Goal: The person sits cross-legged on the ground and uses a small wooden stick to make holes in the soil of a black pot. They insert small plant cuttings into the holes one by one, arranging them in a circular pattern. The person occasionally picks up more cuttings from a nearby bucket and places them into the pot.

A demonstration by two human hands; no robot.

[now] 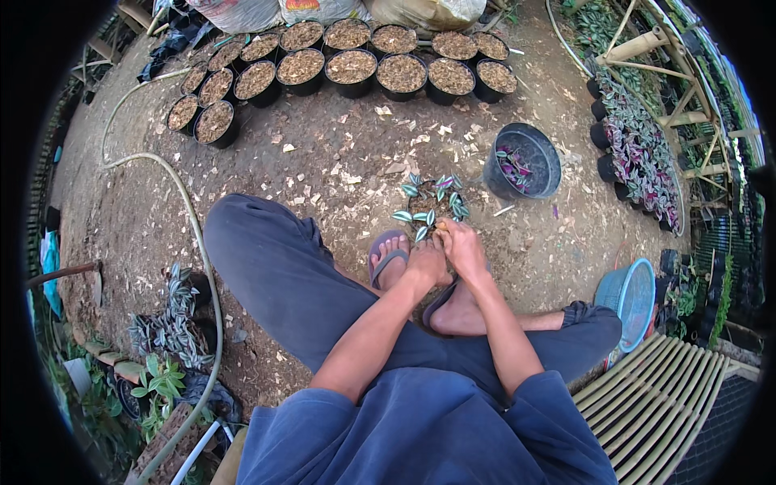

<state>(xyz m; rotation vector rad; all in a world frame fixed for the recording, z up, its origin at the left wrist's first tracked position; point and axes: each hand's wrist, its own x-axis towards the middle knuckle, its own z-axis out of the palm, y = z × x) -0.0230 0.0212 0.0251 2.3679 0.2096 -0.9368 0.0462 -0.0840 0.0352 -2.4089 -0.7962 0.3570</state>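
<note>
A pot of soil [426, 207] stands on the ground between my feet, with striped green-and-silver tradescantia cuttings [422, 217] around its rim. At the pot's near side my left hand [429, 262] is bent down, its fingertips by the rim. Right beside it, my right hand [463, 247] has thumb and forefinger drawn together over the near right rim. Whatever may be between the fingers of either hand is hidden or too small to tell. A larger black bucket [526, 159] sits beyond on the right, tilted towards me, with purple-leaved cuttings [514, 170] inside.
Rows of black pots filled with brown planting mix [351, 68] stand ahead, before bulging sacks [424, 13]. A hose [193, 212] curves along the left. Potted tradescantia [642, 163] line the right. Near my right knee are a blue plastic basket [647, 303] and a bamboo slat bench [655, 400].
</note>
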